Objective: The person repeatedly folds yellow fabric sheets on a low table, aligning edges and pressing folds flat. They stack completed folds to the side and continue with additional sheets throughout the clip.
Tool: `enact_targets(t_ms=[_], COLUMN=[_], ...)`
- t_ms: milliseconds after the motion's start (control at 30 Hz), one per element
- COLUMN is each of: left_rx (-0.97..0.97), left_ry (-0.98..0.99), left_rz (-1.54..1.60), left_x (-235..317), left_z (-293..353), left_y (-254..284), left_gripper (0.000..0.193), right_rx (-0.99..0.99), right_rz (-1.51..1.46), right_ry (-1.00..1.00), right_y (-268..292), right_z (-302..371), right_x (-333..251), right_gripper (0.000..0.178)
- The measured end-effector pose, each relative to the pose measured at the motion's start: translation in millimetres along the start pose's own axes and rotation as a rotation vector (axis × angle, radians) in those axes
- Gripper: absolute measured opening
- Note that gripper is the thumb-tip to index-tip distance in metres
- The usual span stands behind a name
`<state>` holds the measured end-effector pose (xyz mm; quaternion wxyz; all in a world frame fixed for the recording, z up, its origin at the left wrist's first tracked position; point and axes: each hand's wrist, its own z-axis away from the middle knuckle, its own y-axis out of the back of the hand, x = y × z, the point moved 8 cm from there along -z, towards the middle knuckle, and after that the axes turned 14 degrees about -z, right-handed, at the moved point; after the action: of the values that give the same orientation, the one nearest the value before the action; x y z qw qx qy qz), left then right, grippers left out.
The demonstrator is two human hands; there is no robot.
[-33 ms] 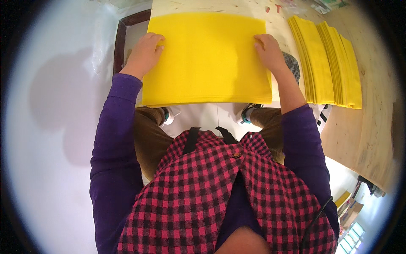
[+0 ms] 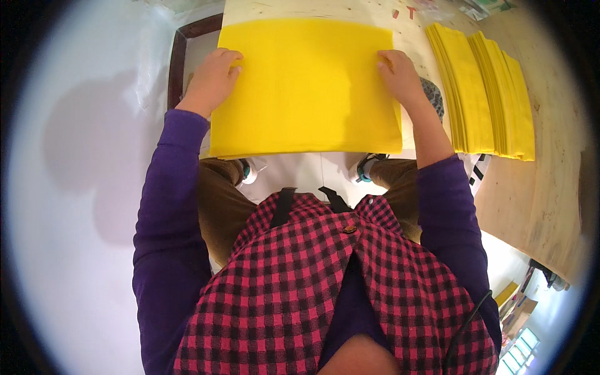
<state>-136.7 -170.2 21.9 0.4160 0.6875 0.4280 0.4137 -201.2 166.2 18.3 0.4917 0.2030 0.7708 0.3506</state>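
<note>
Nearest, the person's pink-and-black checked cloth garment fills the lower middle, with long purple knit sleeves reaching forward on either side; brown trouser legs spread below, over a pale tiled floor. Beyond them lies the flat, near-rectangular yellow fabric piece, folded in layers along its near edge, between the person's two hands on the pale wooden desk; the bare left hand rests at its left side and the bare right hand at its right; on each, the fingers are bent, thumb and forefinger apart, with no fabric seen pinched between; any fingertips under the edges are hidden.

The step in hand looks like smoothing or squaring the fabric; the next move would seem to call for even, light pressure from both sides, so that the layers stay aligned. Beside the right wrist sits a grey patterned object, too covered to identify; farther right, two stacks of folded yellow fabric lean side by side; at the far edge are small red pieces.
</note>
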Motion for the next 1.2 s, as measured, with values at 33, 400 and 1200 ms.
enact_targets(t_ms=[33, 400, 1200], left_rx=[-0.001, -0.046, -0.015], left_ry=[0.013, -0.007, 0.017], left_rz=[0.019, -0.041, 0.013], left_x=[-0.9, 10.4, 18.1], left_z=[-1.7, 2.5, 56.9], left_y=[1.4, -8.5, 4.1], left_gripper=[0.018, 0.019, 0.017], right_rx=[0.018, -0.037, -0.068], right_rz=[-0.028, 0.018, -0.085], right_ry=[-0.051, -0.059, -0.009], right_y=[5.2, -1.1, 3.8], right_z=[-1.0, 0.3, 71.9], right_x=[4.3, 15.0, -15.1], right_gripper=[0.024, 0.029, 0.023])
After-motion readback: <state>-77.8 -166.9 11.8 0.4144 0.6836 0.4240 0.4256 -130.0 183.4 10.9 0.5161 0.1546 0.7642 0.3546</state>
